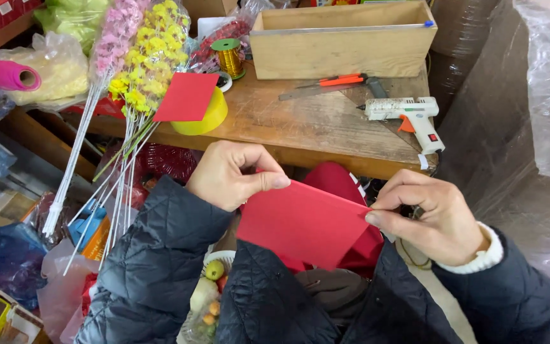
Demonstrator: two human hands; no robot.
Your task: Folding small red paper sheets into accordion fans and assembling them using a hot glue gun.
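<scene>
A red sheet of paper [303, 223] is held flat in front of me, above my lap. My left hand [233, 173] pinches its upper left corner between thumb and fingers. My right hand [431, 216] pinches its right corner. Both arms wear dark quilted sleeves. A second red sheet [187, 97] lies on a yellow ribbon roll [208, 118] on the wooden table [313, 127] beyond my hands.
A white glue gun [408, 114], an orange-handled cutter [342, 80], a metal ruler [307, 91], a gold wire spool [228, 56] and a wooden box [345, 41] are on the table. Yellow and pink artificial flower stems [132, 76] lean at left. Plastic-wrapped bundles stand right.
</scene>
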